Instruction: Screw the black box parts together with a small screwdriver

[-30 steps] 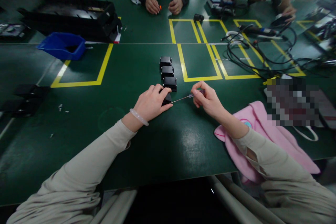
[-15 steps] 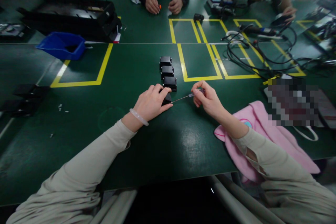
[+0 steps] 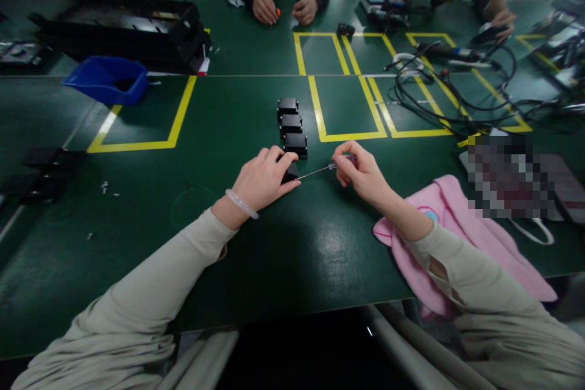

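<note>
My left hand [image 3: 264, 177] grips a small black box-shaped part [image 3: 289, 172] on the green table, its fingers over the top and thumb along the near side. Those fingers cover much of the part. In my right hand [image 3: 361, 169] is a screwdriver [image 3: 333, 166], pinched by its clear handle. Its thin shaft points left, and the tip meets the part's right side beside my left thumb. Just beyond, similar black parts stand in a row: a near one [image 3: 296, 144], a middle one [image 3: 291, 123] and a far one [image 3: 287, 105].
Loose screws [image 3: 105, 187] lie left on the table [image 3: 256, 268]. Black parts [image 3: 41, 173], a blue bin [image 3: 109, 79] and a large black tray [image 3: 137, 30] are farther left. A pink cloth [image 3: 450, 213] lies under my right forearm. Cables [image 3: 411, 94] spread beyond it. Co-workers' hands [image 3: 305, 10] are opposite.
</note>
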Available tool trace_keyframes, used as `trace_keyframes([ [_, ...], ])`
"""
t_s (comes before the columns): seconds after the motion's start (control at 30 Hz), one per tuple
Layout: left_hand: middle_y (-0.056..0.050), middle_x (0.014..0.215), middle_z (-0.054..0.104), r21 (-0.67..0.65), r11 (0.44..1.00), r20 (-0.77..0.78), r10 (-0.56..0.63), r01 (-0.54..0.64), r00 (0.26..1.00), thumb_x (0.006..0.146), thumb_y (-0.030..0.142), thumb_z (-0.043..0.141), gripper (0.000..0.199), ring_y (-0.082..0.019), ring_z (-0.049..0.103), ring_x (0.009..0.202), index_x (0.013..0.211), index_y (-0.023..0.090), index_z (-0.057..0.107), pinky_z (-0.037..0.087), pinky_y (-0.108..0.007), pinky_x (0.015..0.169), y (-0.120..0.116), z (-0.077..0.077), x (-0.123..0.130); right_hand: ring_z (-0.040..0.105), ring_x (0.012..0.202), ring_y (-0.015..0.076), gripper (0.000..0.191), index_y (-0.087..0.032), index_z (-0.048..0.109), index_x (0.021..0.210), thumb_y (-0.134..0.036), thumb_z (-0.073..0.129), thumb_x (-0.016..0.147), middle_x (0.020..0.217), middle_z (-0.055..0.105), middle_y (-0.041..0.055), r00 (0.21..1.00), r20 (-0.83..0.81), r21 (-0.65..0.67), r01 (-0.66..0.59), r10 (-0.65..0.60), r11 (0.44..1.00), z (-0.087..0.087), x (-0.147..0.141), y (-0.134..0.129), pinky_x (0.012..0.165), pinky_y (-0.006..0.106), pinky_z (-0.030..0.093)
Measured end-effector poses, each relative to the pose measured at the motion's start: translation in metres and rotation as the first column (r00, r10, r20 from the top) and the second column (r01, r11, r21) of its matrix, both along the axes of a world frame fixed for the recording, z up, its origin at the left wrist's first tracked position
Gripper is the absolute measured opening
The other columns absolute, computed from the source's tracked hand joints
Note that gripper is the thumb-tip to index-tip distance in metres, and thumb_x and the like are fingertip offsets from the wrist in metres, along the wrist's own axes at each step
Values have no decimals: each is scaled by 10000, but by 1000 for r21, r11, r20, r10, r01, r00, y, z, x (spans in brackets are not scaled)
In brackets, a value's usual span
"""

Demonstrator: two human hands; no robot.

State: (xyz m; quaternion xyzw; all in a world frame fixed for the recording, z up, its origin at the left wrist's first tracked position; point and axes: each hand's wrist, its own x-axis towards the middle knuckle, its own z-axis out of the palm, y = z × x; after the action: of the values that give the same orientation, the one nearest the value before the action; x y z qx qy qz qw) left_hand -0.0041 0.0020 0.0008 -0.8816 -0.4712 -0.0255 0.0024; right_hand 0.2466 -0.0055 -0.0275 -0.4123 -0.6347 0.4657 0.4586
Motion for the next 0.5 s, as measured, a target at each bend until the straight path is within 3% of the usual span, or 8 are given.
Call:
trace_keyframes([
  [0.5, -142, 1293, 624, 8, 1000, -7, -3, 3, 1000, 999, 467, 680, 515, -318, 609, 1175, 1417, 191, 558, 563, -400, 903, 0, 0, 0, 457, 445, 89, 304, -245, 503, 973, -509, 643, 1026, 569, 465, -104, 1000, -14, -1, -23, 23, 1000, -1, 0, 0, 451, 240, 348],
])
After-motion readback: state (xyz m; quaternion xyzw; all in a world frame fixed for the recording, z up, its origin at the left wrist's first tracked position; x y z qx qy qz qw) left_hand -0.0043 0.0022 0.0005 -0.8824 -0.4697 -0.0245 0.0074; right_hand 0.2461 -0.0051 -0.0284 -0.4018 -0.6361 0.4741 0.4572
